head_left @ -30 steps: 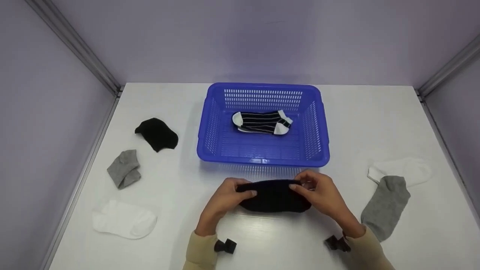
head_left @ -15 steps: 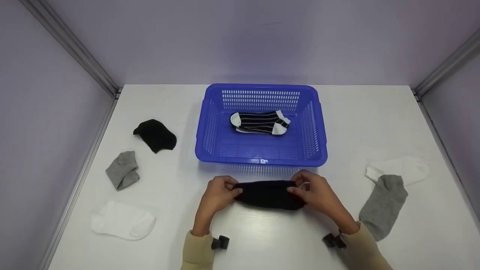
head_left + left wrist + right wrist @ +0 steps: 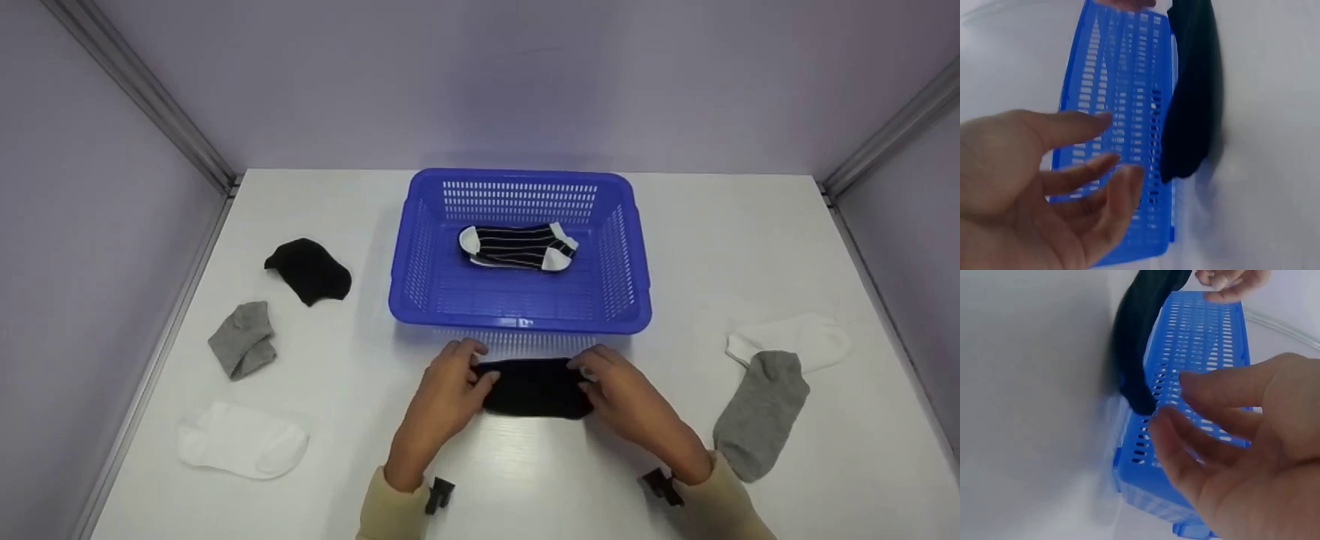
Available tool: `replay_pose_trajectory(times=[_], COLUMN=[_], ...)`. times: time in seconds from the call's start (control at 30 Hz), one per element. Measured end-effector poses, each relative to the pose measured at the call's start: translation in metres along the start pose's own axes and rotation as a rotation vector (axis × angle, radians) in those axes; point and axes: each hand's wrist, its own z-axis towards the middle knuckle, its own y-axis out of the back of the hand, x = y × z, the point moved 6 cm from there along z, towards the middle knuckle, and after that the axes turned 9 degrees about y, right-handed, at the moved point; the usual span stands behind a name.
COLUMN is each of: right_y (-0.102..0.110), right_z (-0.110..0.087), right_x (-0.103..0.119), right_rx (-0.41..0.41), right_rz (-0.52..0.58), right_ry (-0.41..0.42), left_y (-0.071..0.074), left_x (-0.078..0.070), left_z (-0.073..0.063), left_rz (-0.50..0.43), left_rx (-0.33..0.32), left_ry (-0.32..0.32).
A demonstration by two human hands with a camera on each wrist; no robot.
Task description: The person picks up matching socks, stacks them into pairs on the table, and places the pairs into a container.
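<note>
A black sock lies on the white table in front of the basket, its length running left to right. My left hand is at its left end, thumb and fingers spread and loosely bent. In the left wrist view a gap shows between those fingers and the dark cloth. At the right end is my right hand, fingers relaxed. The right wrist view shows its fingertips close to the sock's tip but not pinching it. Beyond the hands, the blue basket holds black-and-white striped socks.
On the left lie another black sock, a folded grey sock and a white sock. To the right, a grey sock partly overlaps a white sock. Pale walls enclose the table's back and sides.
Earlier both hands pinched the black sock's ends and stretched it out. Now the fingers have let go, and the sock lies flat on the table.
</note>
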Motion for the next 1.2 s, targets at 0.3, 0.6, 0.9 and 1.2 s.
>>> replay_pose_trajectory(times=[0.3,0.6,0.9,1.2], right_y=[-0.018,-0.015,-0.013,-0.012], right_z=[0.005,0.004,0.017,0.051], right_x=[0.007,0.008,0.030,0.076], right_rx=[0.213,0.198,0.306,0.255], right_rz=[-0.084,-0.072,-0.103,-0.065], right_ry=[0.076,0.103,0.118,0.239], left_y=[-0.028,-0.023,-0.012,0.036], left_x=[-0.001,0.009,0.007,0.031], left_z=[-0.001,0.002,-0.002,0.007], left_rz=[0.316,0.279,0.304,0.252], left_rx=[0.093,0.100,0.125,-0.023], left_ry=[-0.104,-0.057,-0.096,-0.068])
